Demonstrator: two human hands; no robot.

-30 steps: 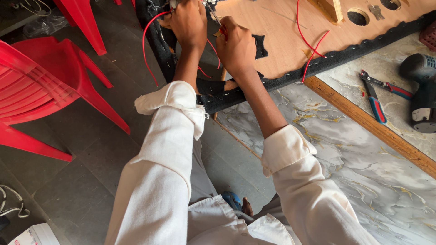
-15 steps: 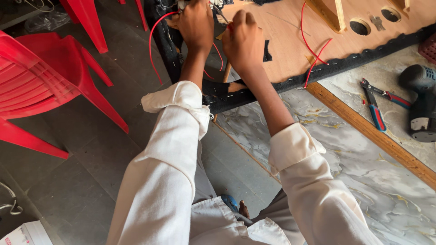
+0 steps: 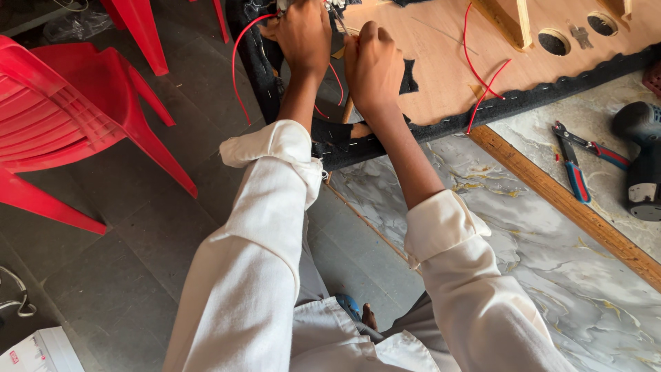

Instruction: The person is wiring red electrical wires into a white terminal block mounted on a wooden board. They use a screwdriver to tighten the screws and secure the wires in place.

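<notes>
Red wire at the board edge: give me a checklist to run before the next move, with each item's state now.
1. Left hand closed at the red wire: ok.
2. Right hand fisted beside it, grip contents hidden: cannot tell.
3. Wire loop hangs free of the red chair: ok.
4. Pliers lying apart on the marble slab, away from both hands: ok.
5. Drill resting on the slab, switch state: cannot tell.

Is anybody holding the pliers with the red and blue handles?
No, the pliers lie alone on the marble top, while the left hand and right hand work at the red wires.
</notes>
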